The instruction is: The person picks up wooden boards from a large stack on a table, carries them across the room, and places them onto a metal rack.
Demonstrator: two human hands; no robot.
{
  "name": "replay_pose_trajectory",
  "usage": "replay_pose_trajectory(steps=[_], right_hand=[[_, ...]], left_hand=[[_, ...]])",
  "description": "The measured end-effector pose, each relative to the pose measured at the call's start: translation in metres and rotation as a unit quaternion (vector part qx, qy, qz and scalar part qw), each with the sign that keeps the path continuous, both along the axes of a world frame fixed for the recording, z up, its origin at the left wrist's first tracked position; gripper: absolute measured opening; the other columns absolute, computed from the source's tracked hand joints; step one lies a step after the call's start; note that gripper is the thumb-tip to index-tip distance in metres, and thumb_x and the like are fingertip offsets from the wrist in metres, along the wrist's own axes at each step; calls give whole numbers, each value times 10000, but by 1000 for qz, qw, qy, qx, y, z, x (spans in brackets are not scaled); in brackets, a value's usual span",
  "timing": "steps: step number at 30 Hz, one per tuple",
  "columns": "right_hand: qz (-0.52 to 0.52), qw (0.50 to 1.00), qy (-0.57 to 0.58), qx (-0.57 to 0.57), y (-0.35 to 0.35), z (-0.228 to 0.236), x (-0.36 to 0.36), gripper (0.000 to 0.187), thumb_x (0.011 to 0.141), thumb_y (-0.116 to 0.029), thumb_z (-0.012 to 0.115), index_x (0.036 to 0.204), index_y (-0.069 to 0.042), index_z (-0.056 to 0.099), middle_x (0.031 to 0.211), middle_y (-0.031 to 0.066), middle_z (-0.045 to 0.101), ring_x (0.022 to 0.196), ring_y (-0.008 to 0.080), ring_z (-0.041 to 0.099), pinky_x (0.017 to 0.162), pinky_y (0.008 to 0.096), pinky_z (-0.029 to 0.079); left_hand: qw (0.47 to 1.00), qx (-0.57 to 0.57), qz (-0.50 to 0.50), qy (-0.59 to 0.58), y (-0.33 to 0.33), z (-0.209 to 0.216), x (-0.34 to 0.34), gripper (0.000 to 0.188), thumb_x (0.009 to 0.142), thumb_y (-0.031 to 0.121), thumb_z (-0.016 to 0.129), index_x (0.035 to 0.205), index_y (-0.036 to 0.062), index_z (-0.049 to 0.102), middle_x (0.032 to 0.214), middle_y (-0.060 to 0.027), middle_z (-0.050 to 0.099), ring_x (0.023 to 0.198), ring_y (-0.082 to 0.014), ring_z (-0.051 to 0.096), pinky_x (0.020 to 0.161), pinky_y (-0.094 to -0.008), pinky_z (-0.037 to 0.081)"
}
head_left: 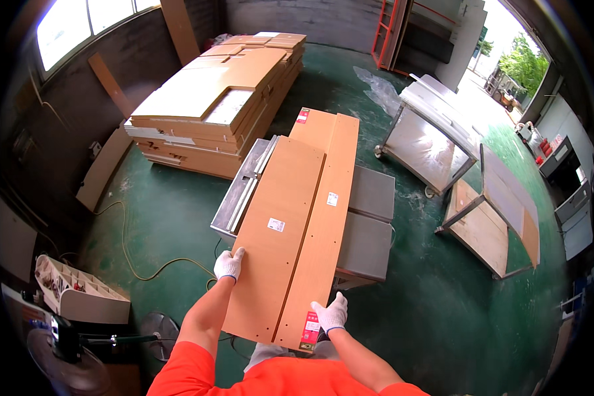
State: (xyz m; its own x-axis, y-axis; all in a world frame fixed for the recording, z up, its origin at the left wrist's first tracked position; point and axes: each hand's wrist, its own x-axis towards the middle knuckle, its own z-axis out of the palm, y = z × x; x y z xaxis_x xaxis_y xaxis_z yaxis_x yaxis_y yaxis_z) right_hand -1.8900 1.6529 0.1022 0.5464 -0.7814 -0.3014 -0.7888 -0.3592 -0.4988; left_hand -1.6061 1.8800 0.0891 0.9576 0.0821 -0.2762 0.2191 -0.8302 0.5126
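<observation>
Two long wood-coloured panels lie side by side, pointing away from me: a wider left panel (270,270) and a narrower right panel (320,244). Both have small drilled holes and a white label. A red label (309,330) marks the near end of the right one. My left hand (228,264), in a white knit glove, grips the left panel's outer edge. Gloved likewise, my right hand (331,311) holds the right panel's outer edge close to the red label, thumb on top. The fingers under the edges are partly hidden. Another panel (313,127) shows beyond the left one's far end.
Grey machine tables (365,244) and a metal rail (234,201) flank the panels. Tall panel stacks (211,86) stand far left. Wheeled carts (419,142) are at right. A divided bin (89,303), a fan (66,360) and a yellow hose (129,261) lie left on the green floor.
</observation>
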Motion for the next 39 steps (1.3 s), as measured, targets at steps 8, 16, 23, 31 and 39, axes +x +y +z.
replay_pose_trajectory(steps=[8, 16, 23, 31, 39], right_hand=[[-114, 957, -62, 261, 20, -34, -15, 652, 817, -325, 868, 1237, 74, 567, 1176, 249, 708, 1044, 340, 724, 892, 409, 576], [-157, 930, -111, 313, 30, -14, -5, 527, 861, -165, 839, 1244, 60, 555, 1144, 170, 701, 989, 242, 723, 851, 385, 601], [-184, 927, -85, 317, 50, 5, -18, 589, 829, -186, 856, 1285, 14, 541, 1116, 123, 695, 932, 216, 719, 807, 372, 612], [-189, 927, -124, 299, 63, -7, -26, 647, 823, -194, 854, 1347, -6, 524, 1055, 88, 686, 887, 175, 697, 755, 350, 610], [-240, 832, -193, 462, 52, -50, -56, 546, 971, -301, 732, 1365, 26, 544, 1108, 76, 705, 957, 181, 693, 840, 342, 580]], left_hand=[[986, -5, -150, -73, -16, -29, 18, 544, 886, 477, 765, 1114, -11, 692, 1108, -212, 730, 1004, -372, 701, 889, -432, 546], [934, -327, -136, 44, -19, -43, 41, 486, 932, 178, 745, 1344, -29, 592, 1263, -177, 705, 1158, -272, 676, 1007, -367, 510], [904, -383, -171, 78, -2, -51, 33, 587, 979, 92, 666, 1508, -35, 448, 1407, -160, 625, 1293, -239, 593, 1097, -333, 449], [910, -353, -204, 74, -5, -73, 55, 561, 987, 122, 650, 1491, -38, 464, 1390, -158, 636, 1291, -242, 590, 1094, -324, 447], [857, -488, -111, 126, 21, -77, 18, 381, 1037, 116, 555, 1396, -11, 568, 1264, -81, 682, 1118, -167, 636, 961, -315, 507]])
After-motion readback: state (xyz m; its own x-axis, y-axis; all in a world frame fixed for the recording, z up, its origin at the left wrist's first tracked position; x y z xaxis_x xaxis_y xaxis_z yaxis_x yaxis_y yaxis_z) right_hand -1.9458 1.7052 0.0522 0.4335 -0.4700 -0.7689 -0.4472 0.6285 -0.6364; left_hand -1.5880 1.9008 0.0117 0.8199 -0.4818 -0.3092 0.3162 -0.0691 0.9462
